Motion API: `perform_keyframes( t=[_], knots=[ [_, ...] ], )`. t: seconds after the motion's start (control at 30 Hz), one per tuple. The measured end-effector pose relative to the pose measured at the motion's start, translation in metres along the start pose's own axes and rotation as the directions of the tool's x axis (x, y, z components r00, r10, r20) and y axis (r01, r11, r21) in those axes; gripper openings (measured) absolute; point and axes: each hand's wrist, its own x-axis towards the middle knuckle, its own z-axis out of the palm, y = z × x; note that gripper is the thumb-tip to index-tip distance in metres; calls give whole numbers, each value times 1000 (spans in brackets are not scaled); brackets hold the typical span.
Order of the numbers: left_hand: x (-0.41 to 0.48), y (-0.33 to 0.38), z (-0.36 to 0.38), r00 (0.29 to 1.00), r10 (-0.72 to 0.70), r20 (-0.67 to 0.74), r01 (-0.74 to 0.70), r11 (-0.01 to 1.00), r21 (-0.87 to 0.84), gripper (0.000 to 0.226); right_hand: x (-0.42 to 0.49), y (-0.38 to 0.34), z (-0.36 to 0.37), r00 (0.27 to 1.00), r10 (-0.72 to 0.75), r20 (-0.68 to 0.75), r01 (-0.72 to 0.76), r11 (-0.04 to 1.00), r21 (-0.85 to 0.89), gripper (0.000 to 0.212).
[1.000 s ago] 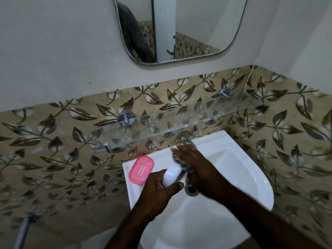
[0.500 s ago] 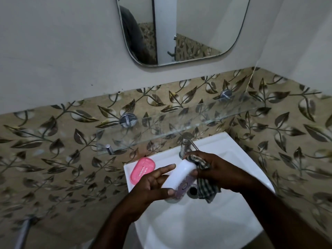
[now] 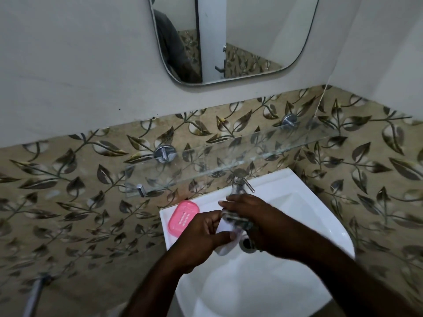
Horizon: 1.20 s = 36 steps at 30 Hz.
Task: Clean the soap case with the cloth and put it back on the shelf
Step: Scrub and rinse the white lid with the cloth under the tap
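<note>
At about nine o'clock from the hands, a pink soap tray [image 3: 183, 218] lies flat on the left back corner of the white basin [image 3: 325, 216]; it appears to be the inner part or the soap itself, and which cannot be told. It rests well clear of the work and need not be disturbed.

The left hand [image 3: 201, 239] is closed around the white soap case [image 3: 225, 247], thumb across the front and fingers behind, so that the case stands roughly on edge over the bowl, just at nine o'clock of the drain [image 3: 248, 244]. Only a pale strip of the case shows between the two hands. For good wiping this hand should probably act as a steady clamp and turn the case a little at a time, so each face comes under the cloth in turn.

The right hand [image 3: 256, 223] is closed on a bunched checked cloth [image 3: 235, 221] and presses it against the upper part of the case. The strokes would best run along the length of the case and into its corners, with a fresh fold of cloth brought forward as one part gets dirty. Working over the bowl seems wise, since a slip would drop the case into the basin and not onto the floor.

At twelve o'clock stands the tap [image 3: 239, 181], close to the right knuckles, so wide strokes risk knocking it. Above it runs the glass shelf [image 3: 229, 156], bare where it shows, where the case belongs once wiped.
</note>
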Motion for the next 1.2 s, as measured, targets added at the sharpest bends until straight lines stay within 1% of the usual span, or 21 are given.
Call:
perform_keyframes(
  t=[0.07,0.1,0.13,0.2,0.23,0.3,0.37,0.43,0.47,0.53,0.6,0.67,0.73,0.8,0.87,0.9,0.97,1.03,1.07,1.13,1.2],
  knots=[
    [-1,0,4,998,60,-36,-58,997,45,17,-3,-5,15,998,-65,-23,59,982,-180,79],
    [-2,1,6,995,82,-49,-79,996,49,15,-1,-4,20,994,-85,-66,70,977,-200,80],
    [-2,2,7,994,97,-54,-95,994,53,14,1,2,23,988,-77,-135,55,986,-158,76],
    [-3,2,10,993,106,-59,-102,992,67,14,5,14,19,950,37,-310,-35,999,11,66],
    [-4,3,11,992,104,-67,-99,993,65,14,6,15,16,932,83,-352,-77,997,32,63],
    [-4,5,11,991,102,-83,-98,994,51,13,3,0,20,918,20,-396,-41,998,-44,60],
    [-3,5,9,985,109,-135,-102,993,51,12,2,-14,33,935,-100,-339,35,981,-193,60],
    [-3,2,7,977,120,-176,-109,992,70,12,5,-13,38,958,-110,-265,66,983,-172,62],
    [-3,0,7,978,122,-167,-112,992,66,12,9,-6,37,958,-77,-275,43,991,-125,62],
    [-5,-3,9,983,108,-149,-102,994,46,18,13,7,27,948,103,-300,-103,995,17,67],
    [-6,-4,9,985,108,-136,-101,993,53,20,11,1,23,945,145,-293,-147,989,15,69],
    [-7,-3,7,982,129,-140,-122,991,56,17,5,-15,31,946,13,-325,-51,993,-106,68],
    [-9,-1,6,974,155,-167,-149,988,51,20,0,-18,42,957,-100,-271,37,973,-227,70],
    [-10,1,7,970,186,-154,-175,981,83,21,7,-9,36,969,-57,-242,28,992,-119,74],
    [-12,1,10,970,201,-136,-189,977,100,15,14,-2,25,955,107,-276,-79,991,112,83],
    [-12,1,11,969,202,-142,-190,977,94,13,15,-4,20,949,167,-268,-126,978,164,85],
    [-12,4,9,968,192,-160,-182,980,80,13,13,-14,20,955,108,-275,-86,992,91,80],
    [-10,6,5,962,192,-195,-179,980,86,13,9,-22,31,961,-61,-268,26,991,-132,73],
    [-9,6,4,957,199,-212,-184,979,88,11,8,-21,35,964,-106,-245,63,982,-176,71],
    [-6,6,5,955,219,-198,-206,975,86,12,14,-14,29,970,-77,-231,56,994,-97,72],
    [-5,2,9,961,211,-180,-203,977,65,17,20,-4,17,964,75,-256,-48,993,109,77]
  ],
)
